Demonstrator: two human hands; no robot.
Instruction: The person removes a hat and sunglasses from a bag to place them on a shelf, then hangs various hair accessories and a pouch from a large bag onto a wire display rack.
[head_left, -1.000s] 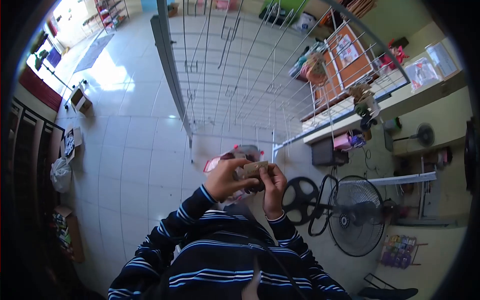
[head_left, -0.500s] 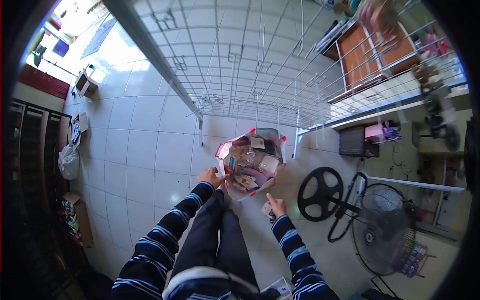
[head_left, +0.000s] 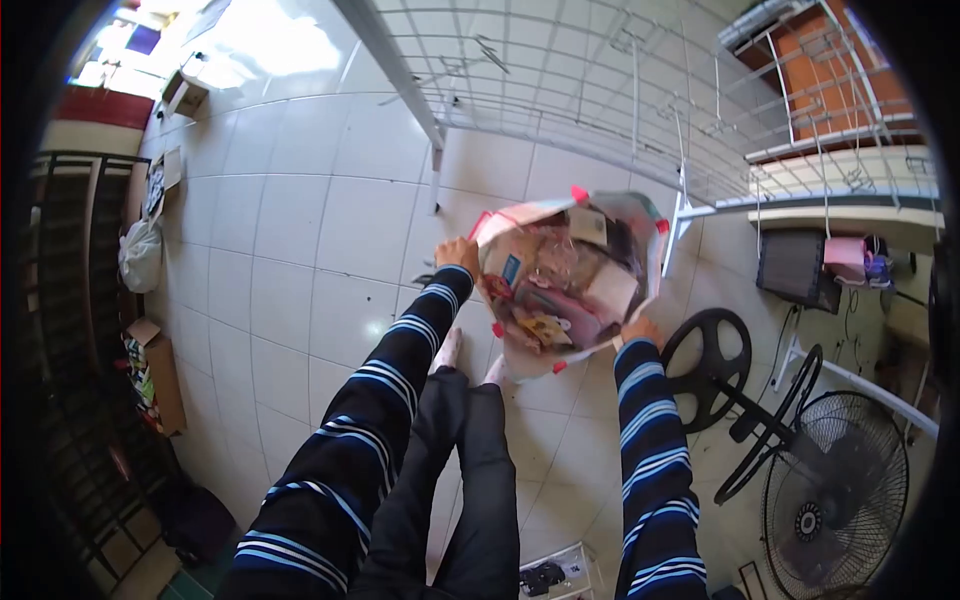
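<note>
A clear plastic bag point(head_left: 570, 280) with red trim stands open on the tiled floor, packed with several small packets and cards. My left hand point(head_left: 457, 254) grips the bag's left rim. My right hand point(head_left: 640, 330) holds the rim at the bag's lower right. Both arms wear dark sleeves with blue and white stripes. My dark trousers point(head_left: 460, 470) and bare feet point(head_left: 470, 358) show just below the bag.
A white wire grid rack point(head_left: 600, 80) stands behind the bag. A floor fan point(head_left: 840, 500) and its round black base point(head_left: 712, 362) lie at the right. Cardboard boxes point(head_left: 160, 370) and a white sack point(head_left: 140, 255) line the left wall. A small box point(head_left: 555, 575) sits by my legs.
I have bent down toward the bag. My right hand, which was low beside the bag with a small card, now grips the bag's rim. The left hand stays on the rim.
</note>
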